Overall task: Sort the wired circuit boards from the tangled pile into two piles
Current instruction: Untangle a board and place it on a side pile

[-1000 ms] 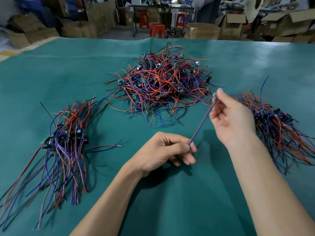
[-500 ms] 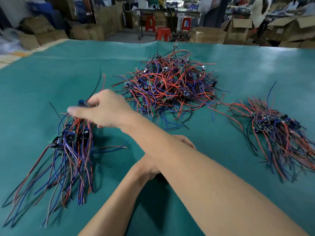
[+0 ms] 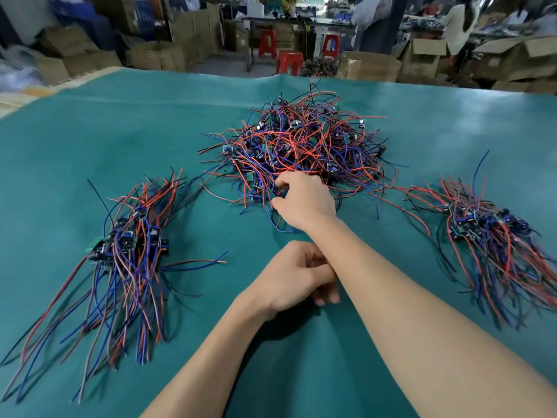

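Swung back from the left pile (image 3: 129,245), right hand (image 3: 304,203) fingers curl into the tangled pile (image 3: 301,146), grip unclear; snagged neighbours may drag along.

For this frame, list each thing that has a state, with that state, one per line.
Tangled pile: unsorted, heaped at table centre.
Left pile: sorted, wires trailing toward the person.
Right pile: sorted, wires trailing toward the person.
Right hand: at the tangled pile's near edge, fingers curled among wires; grip unclear.
Left hand: loosely curled on the table, holding nothing visible.
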Motion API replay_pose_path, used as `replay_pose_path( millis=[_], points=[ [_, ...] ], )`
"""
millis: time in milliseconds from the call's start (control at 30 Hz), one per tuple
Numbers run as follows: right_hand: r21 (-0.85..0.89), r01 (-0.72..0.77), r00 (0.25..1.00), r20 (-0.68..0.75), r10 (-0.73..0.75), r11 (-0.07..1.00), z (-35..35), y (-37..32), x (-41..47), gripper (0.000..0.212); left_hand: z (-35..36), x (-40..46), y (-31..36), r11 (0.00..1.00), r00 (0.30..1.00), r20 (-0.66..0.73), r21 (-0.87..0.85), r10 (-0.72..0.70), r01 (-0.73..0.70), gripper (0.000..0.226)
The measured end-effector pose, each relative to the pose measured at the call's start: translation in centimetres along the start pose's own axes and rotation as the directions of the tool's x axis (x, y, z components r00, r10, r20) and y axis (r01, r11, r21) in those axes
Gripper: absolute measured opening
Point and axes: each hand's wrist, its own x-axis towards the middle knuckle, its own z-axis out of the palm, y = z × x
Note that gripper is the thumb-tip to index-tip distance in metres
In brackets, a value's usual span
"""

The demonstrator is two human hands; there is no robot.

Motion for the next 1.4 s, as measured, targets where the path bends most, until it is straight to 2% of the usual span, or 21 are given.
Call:
replay_pose_path(
  millis=[200,333,433,633,733,867,1000,1133,1300,1400],
  points=[
    [0.007,0.010,0.999,0.036,-0.010,1.000,0.5,-0.5,1.5,0.014,0.0,0.1,0.1,0.999,1.000,-0.018,-0.050,-0.001,0.000,0.027],
    [0.130,0.012,1.000,-0.009,-0.011,0.991,-0.4,0.1,0.9,0.005,-0.1,0.1,0.0,0.997,0.999,-0.036,-0.081,-0.021,0.018,0.015],
    [0.294,0.055,0.996,-0.082,-0.032,0.954,-2.0,1.7,-0.9,0.006,-0.2,0.2,-0.1,0.987,0.996,-0.082,-0.161,-0.033,0.020,0.016],
    [0.662,0.112,0.987,-0.163,-0.004,0.741,-5.1,5.6,-6.9,0.019,-0.4,0.9,-0.2,0.918,0.950,-0.295,-0.397,-0.103,-0.023,0.017],
    [0.722,0.127,0.982,-0.188,0.016,0.680,-5.1,6.7,-8.8,0.025,-0.5,1.1,-0.1,0.871,0.925,-0.349,-0.489,-0.149,-0.044,0.024],
    [0.741,0.123,0.992,-0.111,-0.059,0.660,-3.9,6.5,-9.3,0.024,-0.6,0.9,0.1,0.829,0.940,-0.307,-0.557,-0.153,-0.047,0.036],
    [0.816,0.084,0.996,-0.079,-0.034,0.572,-3.8,6.1,-9.5,0.019,-0.7,0.6,0.0,0.854,0.948,-0.303,-0.515,-0.099,-0.075,0.017],
    [0.852,0.062,0.997,-0.073,0.001,0.519,-3.7,6.2,-9.4,0.016,-0.6,0.5,-0.3,0.869,0.929,-0.363,-0.477,-0.064,-0.127,0.008],
    [0.928,0.027,0.998,-0.047,0.046,0.371,-3.3,5.7,-9.6,0.016,-0.6,0.4,-0.4,0.854,0.923,-0.384,-0.489,-0.031,-0.175,0.022],
    [0.975,-0.020,0.996,0.000,0.093,0.221,-3.6,5.9,-9.4,0.021,-0.6,0.3,-0.2,0.845,0.934,-0.357,-0.503,-0.013,-0.180,0.027]
  ],
)
